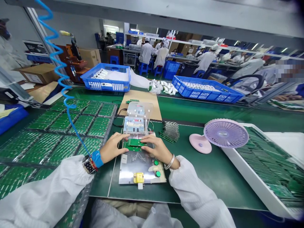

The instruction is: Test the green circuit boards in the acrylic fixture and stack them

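Observation:
A small green circuit board (134,142) lies over the metal test fixture (128,172), overlapping a second green board (135,148) just below it. My left hand (113,147) curves around the left end, thumb and forefinger at the board edges. At the right end, my right hand (158,147) pinches the upper board between thumb and fingers. Behind the boards stands the fixture's light-blue module (133,124) with a red display, under a raised clear cover (148,110). Two green buttons (158,174) and a yellow block (138,178) sit on the fixture's near part.
Clear trays of circuit boards (64,122) fill the left. A stack of boards (170,131), a pink-purple fan (225,133) and a white board-filled tray (237,167) are rightward. Blue baskets (111,85) stand behind; a coiled blue hose (59,53) hangs left. Co-workers sit beyond.

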Available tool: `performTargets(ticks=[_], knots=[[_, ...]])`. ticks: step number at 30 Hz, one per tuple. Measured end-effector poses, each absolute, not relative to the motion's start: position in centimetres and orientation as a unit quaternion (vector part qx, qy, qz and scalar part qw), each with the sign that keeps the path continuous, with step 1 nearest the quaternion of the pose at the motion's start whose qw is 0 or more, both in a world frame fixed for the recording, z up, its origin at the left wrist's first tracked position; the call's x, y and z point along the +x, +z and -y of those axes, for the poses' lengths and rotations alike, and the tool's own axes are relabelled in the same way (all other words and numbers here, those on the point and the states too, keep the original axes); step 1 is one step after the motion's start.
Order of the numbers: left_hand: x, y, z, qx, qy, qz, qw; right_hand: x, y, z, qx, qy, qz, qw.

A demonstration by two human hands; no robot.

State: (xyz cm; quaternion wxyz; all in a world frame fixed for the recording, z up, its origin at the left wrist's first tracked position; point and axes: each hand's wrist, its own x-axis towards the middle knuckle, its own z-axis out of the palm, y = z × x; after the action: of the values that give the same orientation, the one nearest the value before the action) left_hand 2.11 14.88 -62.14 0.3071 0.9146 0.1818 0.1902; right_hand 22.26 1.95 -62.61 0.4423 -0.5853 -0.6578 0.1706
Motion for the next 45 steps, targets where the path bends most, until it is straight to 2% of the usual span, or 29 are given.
performTargets(ticks=[5,8,15,24,39,45], knots=[[1.9,-62.3,-15.1,0.926,0.197,-0.175,0.272,24.0,-63.0,-1.9,-0.589,0.19,0.56,0.551],[1.8,-62.3,-15.0,0.943,0.199,-0.151,0.222,24.4,-63.4,-1.9,-0.578,0.208,0.53,0.585],[1.5,-61.8,-14.7,0.971,0.176,-0.096,0.133,23.8,-63.8,-1.8,-0.569,0.217,0.521,0.598],[1.7,-61.4,-14.1,0.968,0.251,-0.01,-0.025,23.8,-64.0,-1.7,-0.568,0.212,0.503,0.616],[3.1,-61.8,-14.2,0.965,0.259,-0.028,0.008,23.5,-64.0,-1.8,-0.564,0.205,0.485,0.636],[3.0,-63.9,-15.9,0.96,0.278,0.032,-0.017,23.4,-63.9,-1.9,-0.575,0.21,0.474,0.633]])
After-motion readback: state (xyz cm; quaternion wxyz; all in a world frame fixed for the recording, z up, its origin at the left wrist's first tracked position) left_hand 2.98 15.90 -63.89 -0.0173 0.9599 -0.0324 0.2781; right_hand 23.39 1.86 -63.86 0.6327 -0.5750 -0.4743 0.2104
